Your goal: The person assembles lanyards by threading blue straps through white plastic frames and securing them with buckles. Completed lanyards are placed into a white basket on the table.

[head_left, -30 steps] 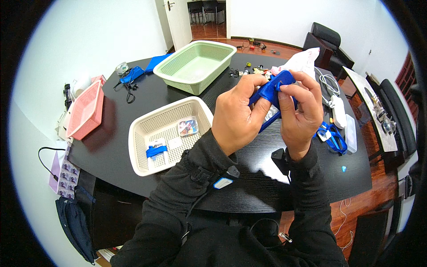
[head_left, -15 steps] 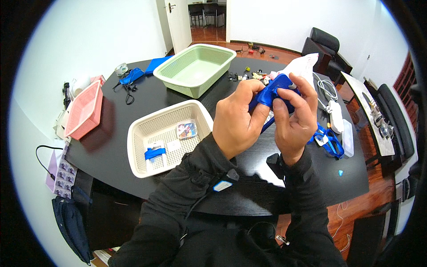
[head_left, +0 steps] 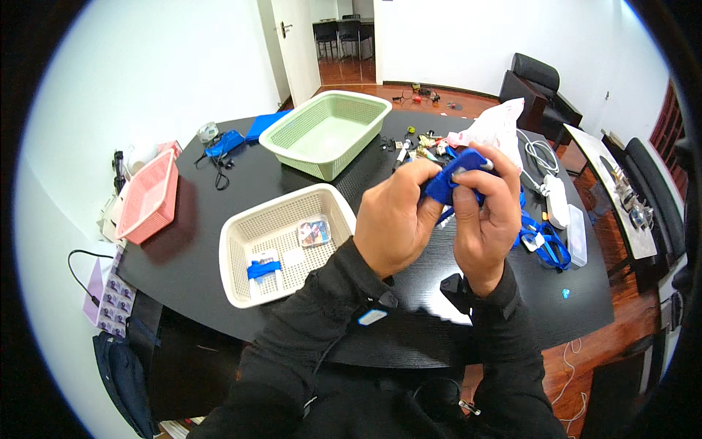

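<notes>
Above the black table point(head_left: 219, 190), we pinch a blue lanyard strap point(head_left: 455, 174) between left hand point(head_left: 395, 223) and right hand point(head_left: 486, 219), white basket point(head_left: 241, 238) at nine o'clock.

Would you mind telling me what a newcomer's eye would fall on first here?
Two hands, left and right, meet at centre above the black table, gripping a blue strap. Left of them sits a white basket holding small items, with a green basket behind it and a pink basket at the far left.
</notes>
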A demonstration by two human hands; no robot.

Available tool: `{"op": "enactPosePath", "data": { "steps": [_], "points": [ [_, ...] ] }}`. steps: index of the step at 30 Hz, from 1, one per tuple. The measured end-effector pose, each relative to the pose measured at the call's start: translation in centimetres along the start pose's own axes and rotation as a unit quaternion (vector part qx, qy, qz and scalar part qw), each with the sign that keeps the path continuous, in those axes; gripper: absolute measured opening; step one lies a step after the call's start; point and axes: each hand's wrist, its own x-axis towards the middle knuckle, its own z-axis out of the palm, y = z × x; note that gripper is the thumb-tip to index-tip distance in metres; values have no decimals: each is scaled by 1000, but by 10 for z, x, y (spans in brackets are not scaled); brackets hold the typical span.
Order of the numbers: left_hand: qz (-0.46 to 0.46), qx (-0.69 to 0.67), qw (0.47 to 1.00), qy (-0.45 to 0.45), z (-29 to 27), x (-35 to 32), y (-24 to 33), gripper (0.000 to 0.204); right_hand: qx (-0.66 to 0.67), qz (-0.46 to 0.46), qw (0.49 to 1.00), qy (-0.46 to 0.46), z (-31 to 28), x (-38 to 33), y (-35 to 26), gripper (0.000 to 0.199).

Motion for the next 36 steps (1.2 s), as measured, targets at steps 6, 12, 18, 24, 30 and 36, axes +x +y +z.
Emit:
{"op": "enactPosePath", "data": {
  "steps": [6, 12, 18, 24, 30, 36],
  "points": [
    [21, -27, 999, -15, 3, -7, -3, 31, 28, -38, 997, 61, 3, -5, 8, 16],
    [10, -29, 999, 10, 2, -7, -7, 28, -26, -67, 997, 25, 1, -5, 5, 19],
    [-51, -66, 995, 53, 2, -7, -8, 28, -15, -69, 997, 15, 6, -7, 2, 26],
    [-63, -72, 994, 43, 4, -8, -11, 31, 20, -33, 999, 34, 7, -13, 8, 20],
    [-31, -80, 996, 32, 5, -11, -10, 32, 63, -70, 991, 97, 5, -9, 8, 15],
    [4, -66, 996, 59, 4, -12, -14, 33, -21, -91, 995, 22, -4, -3, -3, 19]
  ]
}}
